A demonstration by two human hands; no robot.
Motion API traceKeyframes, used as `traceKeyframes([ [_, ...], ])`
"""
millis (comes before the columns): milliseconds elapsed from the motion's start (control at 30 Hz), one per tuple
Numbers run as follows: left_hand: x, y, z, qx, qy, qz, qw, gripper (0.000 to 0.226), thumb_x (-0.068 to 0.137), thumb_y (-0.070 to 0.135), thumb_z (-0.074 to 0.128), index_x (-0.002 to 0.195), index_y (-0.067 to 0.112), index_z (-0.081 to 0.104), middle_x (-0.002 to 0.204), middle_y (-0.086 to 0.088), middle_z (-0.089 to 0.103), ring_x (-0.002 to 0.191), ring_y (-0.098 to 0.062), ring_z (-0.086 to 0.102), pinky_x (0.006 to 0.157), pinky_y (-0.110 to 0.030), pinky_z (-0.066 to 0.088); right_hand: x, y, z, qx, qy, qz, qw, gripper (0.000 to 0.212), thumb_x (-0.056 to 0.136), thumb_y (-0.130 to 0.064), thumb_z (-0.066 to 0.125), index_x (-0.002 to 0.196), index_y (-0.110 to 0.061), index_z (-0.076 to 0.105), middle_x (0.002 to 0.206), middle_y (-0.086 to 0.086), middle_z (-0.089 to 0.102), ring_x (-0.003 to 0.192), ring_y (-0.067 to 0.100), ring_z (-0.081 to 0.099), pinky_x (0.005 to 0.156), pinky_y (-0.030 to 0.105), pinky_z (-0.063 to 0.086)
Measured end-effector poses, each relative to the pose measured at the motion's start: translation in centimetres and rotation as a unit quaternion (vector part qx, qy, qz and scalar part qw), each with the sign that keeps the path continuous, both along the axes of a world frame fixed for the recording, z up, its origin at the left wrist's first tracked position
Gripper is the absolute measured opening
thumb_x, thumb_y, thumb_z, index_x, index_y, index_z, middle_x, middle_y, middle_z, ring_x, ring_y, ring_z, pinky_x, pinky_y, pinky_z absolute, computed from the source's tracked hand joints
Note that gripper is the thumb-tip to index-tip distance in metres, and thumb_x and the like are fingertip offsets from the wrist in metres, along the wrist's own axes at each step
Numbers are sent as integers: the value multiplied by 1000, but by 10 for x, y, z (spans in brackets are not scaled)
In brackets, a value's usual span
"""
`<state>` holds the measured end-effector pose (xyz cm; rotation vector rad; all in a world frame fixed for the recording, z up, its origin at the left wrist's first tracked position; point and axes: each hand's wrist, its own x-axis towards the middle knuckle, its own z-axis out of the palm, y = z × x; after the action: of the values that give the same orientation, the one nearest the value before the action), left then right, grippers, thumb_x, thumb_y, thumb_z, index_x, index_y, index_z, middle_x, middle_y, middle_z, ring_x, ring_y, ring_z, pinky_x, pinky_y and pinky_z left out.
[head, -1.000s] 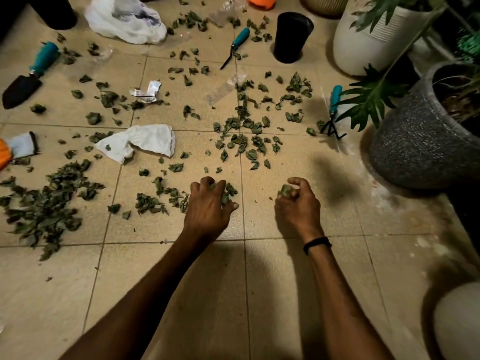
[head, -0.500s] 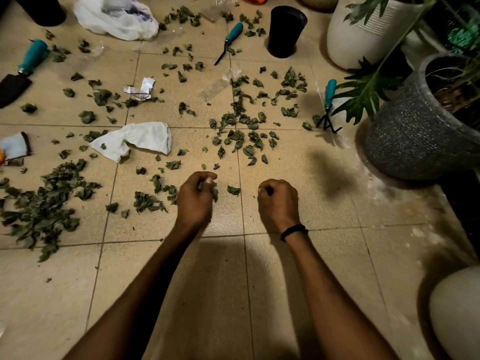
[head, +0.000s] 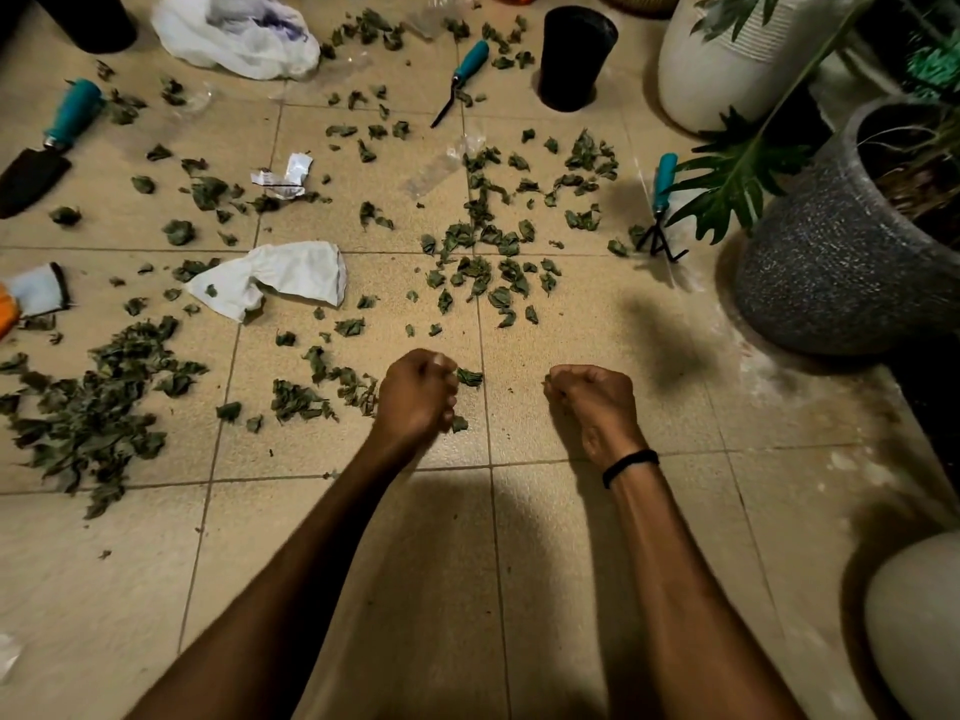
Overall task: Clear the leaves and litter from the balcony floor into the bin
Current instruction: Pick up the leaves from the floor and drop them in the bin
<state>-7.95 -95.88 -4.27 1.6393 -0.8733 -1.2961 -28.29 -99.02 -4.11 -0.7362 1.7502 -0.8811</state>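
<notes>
Both hands have closed into fists at frame centre: left hand (head: pixel 415 397) grips leaves (head: pixel 459 424); right hand (head: pixel 595 402) is curled, I cannot tell around what.

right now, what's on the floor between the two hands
Head view: two small leaves lie beside the left hand; the tile from there to the right hand is nearly bare.

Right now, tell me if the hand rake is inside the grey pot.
No, the hand rake lies on the tiles beside the grey pot.
</notes>
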Motion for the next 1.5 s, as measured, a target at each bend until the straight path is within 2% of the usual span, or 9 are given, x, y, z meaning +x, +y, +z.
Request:
traceKeyframes([
  [167, -6, 6, 0, -66, -367, -120, 920, 15, 99, 7, 53, 113, 11, 57, 100, -2, 69, 68, -11, 59, 53, -21, 36, 36, 3, -2, -108, 184, 175, 961, 22, 94, -5, 61, 109, -17, 70, 107, -1, 71, 97, 12, 67, 89, 26, 55],
  [333, -10, 27, -27, -64, -471, -200, 857, 37, 103, 42, 49, 116, 7, 49, 91, -11, 60, 74, -25, 57, 59, -32, 40, 74, 1, -13, -209, 308, 379, 847, 26, 98, -13, 57, 122, -14, 66, 116, 6, 51, 108, 21, 53, 79, 20, 49],
  [467, -8, 39, -40, -114, -513, -218, 822, 43, 96, 43, 64, 116, 6, 51, 86, -13, 60, 68, -29, 54, 57, -40, 48, 71, 1, -23, -219, 343, 352, 843, 13, 95, -16, 58, 99, -14, 70, 99, 4, 57, 92, 19, 54, 78, 28, 47],
  [600, -10, 43, -40, -116, -499, -201, 835, 35, 99, 41, 58, 117, 11, 52, 91, -12, 59, 77, -28, 54, 62, -37, 47, 48, -2, -8, -120, 132, 138, 974, 13, 98, -9, 56, 101, -15, 67, 96, 3, 69, 76, 13, 67, 67, 16, 55],
  [733, -17, 49, -42, -137, -519, -206, 818, 19, 100, 26, 61, 108, 9, 57, 92, -12, 60, 77, -26, 54, 62, -33, 42, 17, 0, 2, -74, -5, 10, 997, 24, 98, 1, 50, 99, -15, 68, 102, 8, 69, 75, 14, 65, 76, 32, 61],
  [967, -15, 51, -21, -38, -207, -46, 977, 15, 106, 28, 45, 101, 16, 51, 77, 2, 65, 63, -14, 59, 58, -31, 46, 30, 19, -23, -166, 290, 242, 911, 20, 90, -17, 69, 109, -11, 73, 109, 5, 62, 98, 15, 57, 85, 15, 39],
  [1200, 20, 54, -23, -27, -77, 63, 995, 31, 105, 37, 41, 96, 23, 67, 89, -6, 71, 80, -21, 64, 75, -42, 52, 50, 11, -21, -163, 433, 258, 848, 36, 77, 16, 48, 86, -16, 61, 93, 3, 53, 87, 17, 49, 67, 31, 45],
  [1367, 35, 62, -10, -52, -114, 122, 985, 49, 107, 41, 40, 84, 6, 67, 77, -12, 68, 75, -26, 63, 69, -34, 48, 32, -6, -3, -47, 44, 26, 998, 14, 92, 0, 59, 92, -10, 69, 82, 0, 67, 75, 15, 62, 66, 26, 55],
  [1500, 54, 60, -14, 5, -96, 211, 973, 26, 106, 16, 40, 109, 6, 64, 86, -8, 67, 73, -22, 63, 62, -28, 45, 36, -2, 17, 12, -287, -43, 957, 17, 94, 14, 51, 96, 2, 64, 85, 13, 60, 75, 17, 58, 64, 21, 56],
])
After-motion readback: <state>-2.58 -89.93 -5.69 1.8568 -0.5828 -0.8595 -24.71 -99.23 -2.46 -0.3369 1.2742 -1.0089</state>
